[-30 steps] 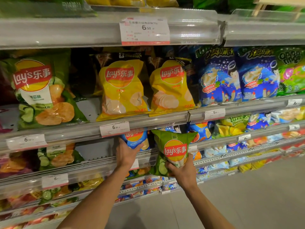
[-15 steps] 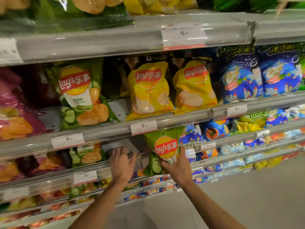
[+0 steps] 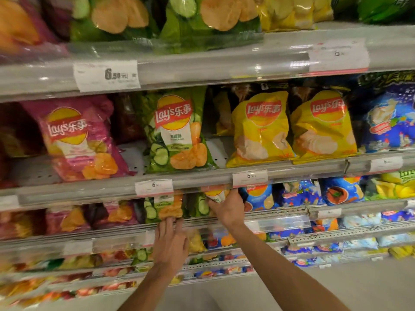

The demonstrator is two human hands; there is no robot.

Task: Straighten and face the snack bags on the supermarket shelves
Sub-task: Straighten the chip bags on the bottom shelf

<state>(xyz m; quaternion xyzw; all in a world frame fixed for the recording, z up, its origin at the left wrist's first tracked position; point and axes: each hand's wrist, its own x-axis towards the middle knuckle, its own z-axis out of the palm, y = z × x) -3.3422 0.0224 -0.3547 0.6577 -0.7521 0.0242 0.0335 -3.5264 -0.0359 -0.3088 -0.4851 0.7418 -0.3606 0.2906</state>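
Observation:
My right hand (image 3: 228, 207) grips a green cucumber Lay's bag (image 3: 216, 195) and holds it inside the third shelf, its top hidden behind the shelf rail (image 3: 202, 180). My left hand (image 3: 171, 239) rests fingers-up against the lower rail, its fingertips touching the bottom of another green Lay's bag (image 3: 165, 207) that stands on that shelf. Above, a large green Lay's bag (image 3: 177, 131), a pink one (image 3: 76, 140) and two yellow ones (image 3: 260, 126) (image 3: 323, 126) face forward.
Blue snack bags (image 3: 301, 194) fill the shelf right of my right hand. Price tags (image 3: 154, 187) clip to the rails. Lower shelves (image 3: 336, 234) hold more small bags. Grey floor (image 3: 336, 288) lies at the bottom right.
The view swung left and up. My right hand pushed the green bag from in front of the shelves into the third shelf. My left hand let go of a blue bag and moved to the rail.

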